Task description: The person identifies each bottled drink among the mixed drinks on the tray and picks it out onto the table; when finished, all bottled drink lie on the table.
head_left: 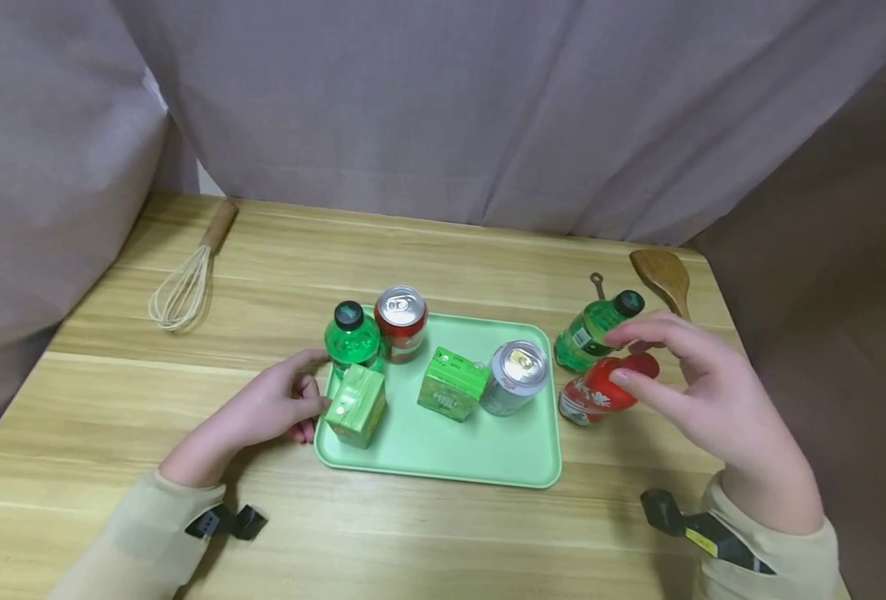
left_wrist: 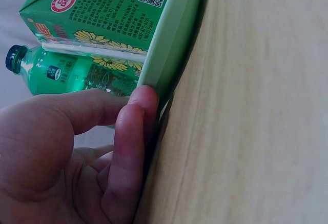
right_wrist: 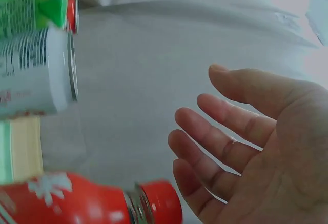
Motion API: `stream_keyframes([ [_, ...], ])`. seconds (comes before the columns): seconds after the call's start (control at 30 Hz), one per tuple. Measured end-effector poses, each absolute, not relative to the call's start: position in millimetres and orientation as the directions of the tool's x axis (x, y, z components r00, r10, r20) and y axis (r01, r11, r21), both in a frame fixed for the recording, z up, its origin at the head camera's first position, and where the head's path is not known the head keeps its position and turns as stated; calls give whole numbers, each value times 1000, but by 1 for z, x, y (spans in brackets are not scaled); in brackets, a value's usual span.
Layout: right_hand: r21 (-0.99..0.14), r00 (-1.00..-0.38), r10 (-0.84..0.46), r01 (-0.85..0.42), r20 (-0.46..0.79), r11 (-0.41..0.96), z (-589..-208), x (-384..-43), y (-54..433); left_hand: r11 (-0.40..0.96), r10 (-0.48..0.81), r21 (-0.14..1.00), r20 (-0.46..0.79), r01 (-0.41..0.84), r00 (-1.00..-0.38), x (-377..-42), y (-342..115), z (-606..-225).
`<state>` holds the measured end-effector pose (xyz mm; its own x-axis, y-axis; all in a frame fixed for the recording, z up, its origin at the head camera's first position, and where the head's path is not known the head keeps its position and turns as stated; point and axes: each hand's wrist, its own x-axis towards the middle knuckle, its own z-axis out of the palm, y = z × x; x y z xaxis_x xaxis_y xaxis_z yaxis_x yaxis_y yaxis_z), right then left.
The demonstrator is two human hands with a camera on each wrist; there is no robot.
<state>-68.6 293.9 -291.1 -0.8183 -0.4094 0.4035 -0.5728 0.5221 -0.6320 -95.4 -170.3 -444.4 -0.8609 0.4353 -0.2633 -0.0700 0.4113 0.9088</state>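
My left hand (head_left: 262,408) pinches the left rim of a light green tray (head_left: 450,454), thumb and finger at its edge in the left wrist view. On the tray's left side stand a green juice carton (head_left: 357,407), a green bottle (head_left: 352,337) with a black cap and a red can (head_left: 402,325). Another green carton (head_left: 452,383) and a silver-white can (head_left: 516,377) stand toward its right. Just right of the tray are a red bottle (head_left: 600,390) and a second green bottle (head_left: 593,333). Over the red bottle, my right hand (right_wrist: 241,152) has spread, relaxed fingers and holds nothing.
A whisk (head_left: 191,279) with a wooden handle lies at the back left of the wooden table (head_left: 300,533). At the back right are a wooden spatula (head_left: 663,275) and a small brown handle end (head_left: 598,283). Grey curtains (head_left: 412,108) hang behind the table.
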Motion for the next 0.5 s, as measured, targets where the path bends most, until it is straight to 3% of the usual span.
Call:
stream_keyframes([
  [0.23,-684,-803,-452,-580,389,443,-295,-68,263,417,428,906,-261,-67,-865,-95,-170,-446],
  [0.5,-648,-793,-482,-594,372,477,-292,-77,216,425,423,903,-266,-70,-866,-96,-170,-444],
])
